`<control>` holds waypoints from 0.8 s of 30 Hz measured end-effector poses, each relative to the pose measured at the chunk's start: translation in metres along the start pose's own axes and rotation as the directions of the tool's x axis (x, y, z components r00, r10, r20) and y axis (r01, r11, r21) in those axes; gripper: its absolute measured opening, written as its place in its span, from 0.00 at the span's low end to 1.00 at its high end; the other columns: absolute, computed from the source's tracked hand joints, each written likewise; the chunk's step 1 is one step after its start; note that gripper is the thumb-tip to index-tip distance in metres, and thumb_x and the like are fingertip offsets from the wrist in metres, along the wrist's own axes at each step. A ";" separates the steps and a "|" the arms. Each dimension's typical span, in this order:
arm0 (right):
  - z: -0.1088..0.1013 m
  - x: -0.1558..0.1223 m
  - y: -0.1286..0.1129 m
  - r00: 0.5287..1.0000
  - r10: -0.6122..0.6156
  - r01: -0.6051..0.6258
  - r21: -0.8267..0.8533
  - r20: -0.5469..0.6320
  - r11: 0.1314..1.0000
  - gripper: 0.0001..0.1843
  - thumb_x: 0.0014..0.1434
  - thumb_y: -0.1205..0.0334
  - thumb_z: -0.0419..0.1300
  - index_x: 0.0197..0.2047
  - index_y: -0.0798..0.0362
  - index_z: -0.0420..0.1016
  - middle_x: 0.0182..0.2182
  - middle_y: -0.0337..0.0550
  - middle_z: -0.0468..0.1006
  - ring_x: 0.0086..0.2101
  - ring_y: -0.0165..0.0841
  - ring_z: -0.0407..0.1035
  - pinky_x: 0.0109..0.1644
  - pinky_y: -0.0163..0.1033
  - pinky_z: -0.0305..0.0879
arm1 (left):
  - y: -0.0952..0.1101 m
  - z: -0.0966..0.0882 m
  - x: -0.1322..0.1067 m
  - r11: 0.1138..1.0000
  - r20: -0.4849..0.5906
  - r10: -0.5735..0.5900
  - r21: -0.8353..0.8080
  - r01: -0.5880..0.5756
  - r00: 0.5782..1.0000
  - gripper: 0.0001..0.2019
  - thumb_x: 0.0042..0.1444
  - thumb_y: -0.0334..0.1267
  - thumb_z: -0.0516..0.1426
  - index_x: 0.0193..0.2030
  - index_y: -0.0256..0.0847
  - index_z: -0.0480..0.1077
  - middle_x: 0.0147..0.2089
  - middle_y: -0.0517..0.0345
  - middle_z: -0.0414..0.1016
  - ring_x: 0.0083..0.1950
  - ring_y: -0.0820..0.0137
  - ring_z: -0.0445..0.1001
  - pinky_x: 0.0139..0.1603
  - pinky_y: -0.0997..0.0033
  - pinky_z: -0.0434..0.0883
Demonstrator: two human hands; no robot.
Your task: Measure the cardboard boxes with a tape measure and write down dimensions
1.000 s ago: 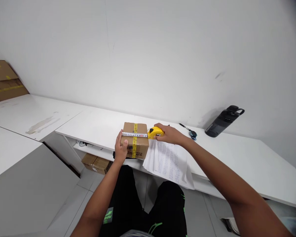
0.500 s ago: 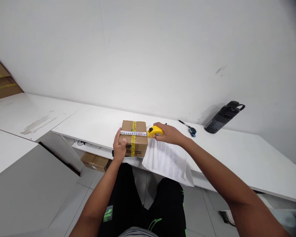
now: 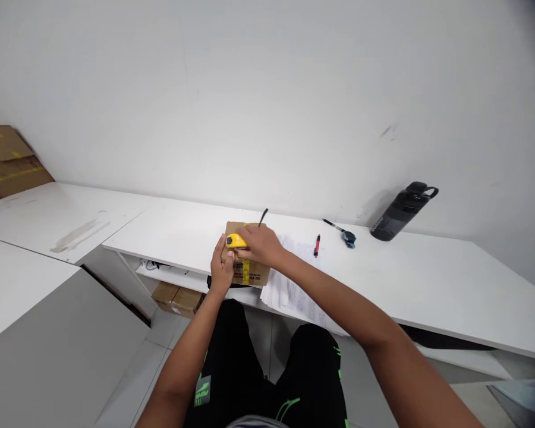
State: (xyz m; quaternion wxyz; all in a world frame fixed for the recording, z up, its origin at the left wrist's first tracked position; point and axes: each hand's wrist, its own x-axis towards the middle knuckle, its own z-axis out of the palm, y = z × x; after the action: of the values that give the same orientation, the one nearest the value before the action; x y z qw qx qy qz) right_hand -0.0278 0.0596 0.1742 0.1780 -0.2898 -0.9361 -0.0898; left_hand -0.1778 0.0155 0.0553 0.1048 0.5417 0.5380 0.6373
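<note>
A small cardboard box (image 3: 257, 274) with yellow tape around it sits at the front of the white table. My left hand (image 3: 222, 266) grips its left side, the thumb over the near top edge. In my right hand (image 3: 262, 245) is a yellow tape measure (image 3: 236, 241), held over the box top near my left fingers. No length of blade shows, and a dark wrist strap (image 3: 263, 216) sticks up behind my right hand. My right hand and forearm cover much of the box top.
Printed sheets (image 3: 289, 297) lie right of the box, with a red pen (image 3: 317, 245) by them. Farther right are a black pen (image 3: 333, 224), a small blue item (image 3: 348, 238) and a dark bottle (image 3: 401, 213). Cartons (image 3: 13, 160) stand far left; others (image 3: 178, 298) sit below the table.
My right hand has moved left over the box with the tape measure, and the blade that lay across the box top is drawn in. The red pen has come into view.
</note>
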 end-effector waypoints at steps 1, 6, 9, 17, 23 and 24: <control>0.002 0.006 -0.004 1.000 -0.013 0.013 0.004 -0.013 1.000 0.22 0.61 0.50 0.58 0.54 0.54 0.68 0.44 0.50 0.76 0.38 0.39 0.70 0.35 0.39 0.56 | 0.000 -0.002 0.004 0.999 0.005 0.007 0.036 -0.007 1.000 0.25 0.65 0.47 0.48 0.67 0.43 0.59 0.67 0.48 0.63 0.68 0.60 0.62 0.67 0.57 0.61; 0.004 0.003 -0.008 0.988 0.049 -0.030 0.128 -0.147 0.991 0.25 0.62 0.48 0.58 0.56 0.56 0.67 0.45 0.53 0.76 0.42 0.43 0.71 0.41 0.43 0.63 | 0.019 -0.021 0.011 0.959 -0.024 0.130 0.256 -0.120 0.991 0.28 0.64 0.46 0.52 0.68 0.40 0.56 0.69 0.42 0.59 0.71 0.58 0.56 0.70 0.52 0.55; 0.005 -0.037 -0.014 0.950 0.189 -0.078 0.400 -0.248 0.913 0.28 0.61 0.41 0.57 0.56 0.53 0.66 0.47 0.52 0.76 0.45 0.42 0.72 0.46 0.44 0.65 | 0.045 -0.030 -0.012 0.945 -0.049 0.226 0.252 -0.207 0.973 0.29 0.62 0.48 0.54 0.68 0.40 0.57 0.68 0.42 0.60 0.70 0.57 0.57 0.70 0.51 0.55; 0.055 -0.183 -0.078 0.868 0.464 0.038 0.955 -0.177 0.293 0.38 0.62 0.32 0.47 0.65 0.48 0.49 0.56 0.57 0.66 0.46 0.40 0.71 0.43 0.46 0.71 | 0.095 0.001 -0.108 0.919 0.501 -0.088 -0.293 0.265 0.861 0.36 0.55 0.67 0.50 0.55 0.37 0.71 0.50 0.42 0.76 0.48 0.56 0.76 0.49 0.58 0.75; 0.039 -0.235 -0.042 0.882 0.427 -0.235 0.972 0.200 0.029 0.34 0.65 0.41 0.51 0.68 0.47 0.50 0.41 0.46 0.76 0.29 0.30 0.70 0.34 0.40 0.68 | 0.091 0.042 -0.088 0.853 0.739 -0.143 -0.246 0.461 0.659 0.34 0.52 0.68 0.53 0.44 0.34 0.74 0.39 0.45 0.79 0.38 0.60 0.77 0.38 0.63 0.75; 0.030 -0.238 -0.029 0.872 0.415 -0.280 0.960 0.260 -0.013 0.35 0.65 0.43 0.53 0.69 0.46 0.48 0.38 0.44 0.77 0.27 0.30 0.70 0.34 0.40 0.68 | 0.089 0.053 -0.080 0.840 0.746 -0.165 -0.236 0.489 0.645 0.35 0.52 0.69 0.52 0.43 0.34 0.74 0.38 0.45 0.79 0.38 0.60 0.77 0.38 0.63 0.75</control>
State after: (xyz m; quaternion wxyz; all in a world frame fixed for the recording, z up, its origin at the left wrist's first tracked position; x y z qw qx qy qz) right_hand 0.1302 -0.0776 0.0527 0.3876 -0.3121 -0.6349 0.5909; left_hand -0.0642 -0.0471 0.0718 0.5300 0.5964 0.3987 0.4522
